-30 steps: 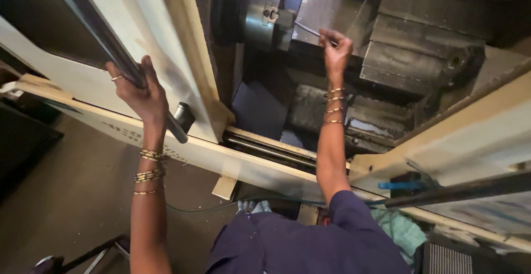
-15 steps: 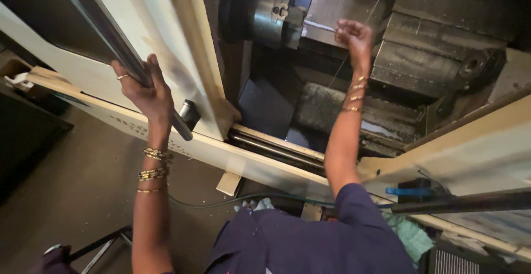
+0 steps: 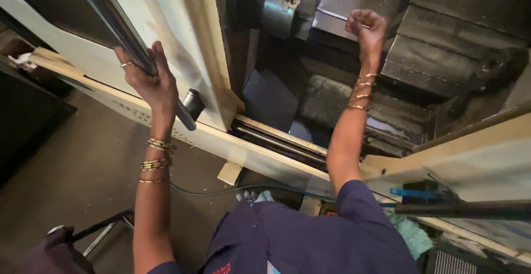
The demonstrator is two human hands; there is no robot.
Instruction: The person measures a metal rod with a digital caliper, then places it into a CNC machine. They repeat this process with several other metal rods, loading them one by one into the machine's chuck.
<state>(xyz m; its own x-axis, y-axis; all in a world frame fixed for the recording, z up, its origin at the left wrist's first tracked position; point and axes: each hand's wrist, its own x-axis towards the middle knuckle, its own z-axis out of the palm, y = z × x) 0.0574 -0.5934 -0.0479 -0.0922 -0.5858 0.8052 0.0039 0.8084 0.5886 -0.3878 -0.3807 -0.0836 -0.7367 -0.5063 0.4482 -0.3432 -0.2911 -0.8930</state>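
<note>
I look down at a lathe with its cream sliding door open. My left hand grips the long dark metal door handle that runs diagonally along the door. My right hand reaches inside the machine and is closed around a thin metal rod that sticks out of the steel chuck. Both wrists wear gold bangles.
Grey machine bed and turret block lie right of the chuck. The cream lower rail crosses in front of me. A blue-handled tool and a dark bar sit at the right; a hose lies on the floor.
My right hand has drawn slightly right and up along the rod, away from the chuck. The left hand keeps its grip on the door handle. The camera moved closer.
</note>
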